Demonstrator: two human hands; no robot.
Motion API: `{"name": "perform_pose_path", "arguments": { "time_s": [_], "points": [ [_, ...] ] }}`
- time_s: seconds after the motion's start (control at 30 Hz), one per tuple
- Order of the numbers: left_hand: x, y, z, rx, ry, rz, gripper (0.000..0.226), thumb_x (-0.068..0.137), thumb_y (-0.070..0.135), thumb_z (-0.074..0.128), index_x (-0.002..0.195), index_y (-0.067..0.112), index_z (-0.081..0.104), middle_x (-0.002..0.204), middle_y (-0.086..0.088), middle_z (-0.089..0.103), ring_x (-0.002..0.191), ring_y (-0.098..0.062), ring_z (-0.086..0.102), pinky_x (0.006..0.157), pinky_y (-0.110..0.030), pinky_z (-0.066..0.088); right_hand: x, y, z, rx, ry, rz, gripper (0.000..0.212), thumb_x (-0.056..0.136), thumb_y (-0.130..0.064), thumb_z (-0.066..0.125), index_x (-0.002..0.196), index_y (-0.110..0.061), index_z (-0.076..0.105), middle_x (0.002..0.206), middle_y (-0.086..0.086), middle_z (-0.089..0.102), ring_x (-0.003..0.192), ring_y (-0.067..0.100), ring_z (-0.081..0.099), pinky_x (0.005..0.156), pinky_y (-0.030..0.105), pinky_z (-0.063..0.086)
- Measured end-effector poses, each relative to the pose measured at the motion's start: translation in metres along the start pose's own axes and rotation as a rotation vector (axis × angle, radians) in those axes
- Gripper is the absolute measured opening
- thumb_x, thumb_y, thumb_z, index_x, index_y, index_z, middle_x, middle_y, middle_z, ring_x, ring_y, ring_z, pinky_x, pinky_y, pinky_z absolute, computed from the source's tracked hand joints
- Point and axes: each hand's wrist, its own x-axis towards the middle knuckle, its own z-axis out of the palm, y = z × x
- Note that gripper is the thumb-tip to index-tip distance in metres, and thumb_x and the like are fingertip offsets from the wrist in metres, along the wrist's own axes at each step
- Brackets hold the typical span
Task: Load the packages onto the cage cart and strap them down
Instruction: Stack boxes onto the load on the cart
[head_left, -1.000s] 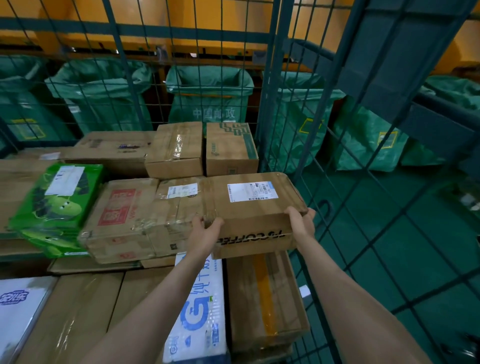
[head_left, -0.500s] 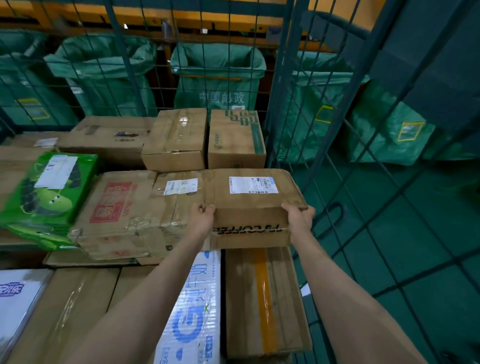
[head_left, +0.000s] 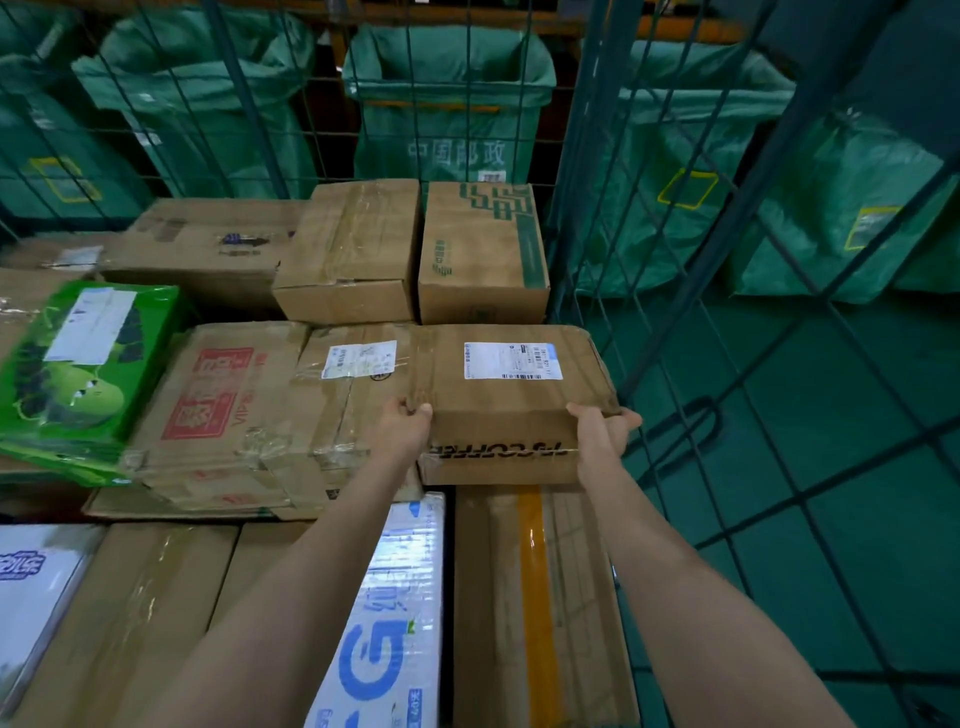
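The cage cart runs out of sight on every side. Only its dark green wire mesh and one thick corner post show, the grid thin and square-celled. Through the mesh stand the green mail sacks, slack woven plastic, their tops cut off and the white characters on the middle one faint.

Inside the cart the packages lie in layers, and the lower ones are mostly covered. A long carton with a yellow tape stripe and a blue-and-white shrink-wrapped pack slide under the upper row and off the bottom edge. To the left a glossy green printed package is clipped by the frame, beside a crumpled red-printed carton bound in wrinkled clear tape. At the back a plain taped box and a box with green postal markings sit touching each other.

The coffee box is flat brown corrugated card with a dented near-right corner. It sits over the yellow-striped carton on the cart's right side, close to the mesh, with black lettering upside down on its front face. I cannot tell whether its weight is fully down.

The left hand grips its near-left corner, thumb on top, the other fingers hidden behind the edge. The right hand clasps the near-right corner, fingers wrapped round the side where their tips are out of sight. The white shipping label on top is too small to read
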Motion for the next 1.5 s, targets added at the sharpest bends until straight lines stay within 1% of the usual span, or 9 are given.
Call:
{"name": "perform_pose_path", "arguments": {
  "time_s": [0.13,0.2,0.3,0.57,0.77,0.93,1.17,1.33,1.5],
  "points": [
    [0.008,-0.001,0.004,-0.039,0.094,-0.081,0.035,0.089,0.018,0.058,0.120,0.017,0.042,0.101,-0.006,0.051,0.085,-0.025,0.057,0.086,-0.045,0.054,0.005,0.003,0.004,-0.032,0.006,0.023,0.063,0.081,-0.005,0.065,0.131,-0.009,0.027,0.130,0.015,0.044,0.104,0.026,0.046,0.089,0.032,0.038],
    [0.012,-0.002,0.002,-0.049,0.102,-0.122,0.048,0.084,0.016,0.064,0.125,0.018,0.038,0.109,-0.007,0.048,0.079,-0.022,0.055,0.081,-0.043,0.056,0.007,0.008,0.003,-0.059,-0.015,0.024,0.064,0.083,-0.004,0.064,0.134,-0.009,0.026,0.131,0.016,0.045,0.109,0.027,0.048,0.090,0.029,0.035],
    [0.023,-0.004,0.000,-0.006,0.109,-0.177,0.052,0.077,0.017,0.068,0.117,0.025,0.037,0.128,-0.014,0.042,0.098,-0.031,0.053,0.080,-0.046,0.056,0.008,0.009,0.003,-0.105,-0.007,0.021,0.064,0.083,-0.003,0.062,0.134,-0.009,0.025,0.131,0.017,0.046,0.109,0.028,0.051,0.090,0.026,0.036],
    [0.026,-0.008,0.002,0.144,0.146,-0.157,0.056,0.077,0.028,0.074,0.118,0.012,0.039,0.126,-0.014,0.047,0.108,-0.036,0.056,0.092,-0.039,0.049,0.000,-0.002,0.009,-0.195,0.022,0.036,0.061,0.085,-0.007,0.065,0.133,-0.006,0.027,0.133,0.019,0.046,0.115,0.032,0.052,0.083,0.025,0.037],
    [0.018,0.007,-0.006,0.117,0.032,-0.149,0.025,0.087,0.022,0.065,0.096,0.007,0.048,0.099,-0.015,0.058,0.063,-0.023,0.062,0.047,-0.026,0.055,-0.011,-0.019,0.014,-0.283,0.019,0.172,0.068,0.089,-0.012,0.057,0.141,-0.012,0.014,0.142,0.022,0.032,0.119,0.038,0.046,0.098,0.047,0.042],
    [0.012,0.000,-0.001,0.229,0.081,-0.017,0.028,0.088,0.034,0.061,0.091,0.011,0.045,0.082,-0.007,0.058,0.084,-0.031,0.066,0.082,-0.042,0.056,-0.026,-0.032,0.028,0.109,-0.027,0.441,0.084,0.094,-0.016,0.052,0.150,-0.030,-0.009,0.156,0.013,0.004,0.137,0.048,0.019,0.105,0.064,0.030],
    [0.008,0.002,0.003,0.163,0.177,-0.082,0.028,0.085,0.018,0.061,0.063,0.013,0.046,0.062,-0.001,0.049,0.057,-0.016,0.046,0.049,-0.021,0.032,-0.039,-0.019,0.030,0.132,0.037,0.261,0.080,0.092,0.005,0.043,0.150,-0.027,-0.002,0.147,0.020,0.028,0.110,0.039,0.050,0.092,0.050,0.051],
    [0.014,-0.004,0.004,0.082,0.190,-0.105,0.028,0.080,0.016,0.066,0.061,0.015,0.046,0.077,-0.007,0.062,0.066,-0.021,0.054,0.067,-0.029,0.049,-0.037,-0.015,0.031,0.250,0.061,0.219,0.080,0.091,0.005,0.045,0.150,-0.028,0.002,0.146,0.017,0.030,0.064,0.018,0.042,0.088,0.046,0.054],
    [0.031,0.001,0.009,0.010,0.197,-0.145,0.019,0.075,0.022,0.075,0.086,0.014,0.060,0.095,-0.006,0.070,0.093,-0.023,0.067,0.086,-0.039,0.055,-0.022,-0.019,0.041,0.335,0.074,0.222,0.080,0.088,0.010,0.043,0.147,-0.031,0.007,0.144,0.016,0.028,0.090,0.025,0.044,0.084,0.049,0.055]
  ]
}}
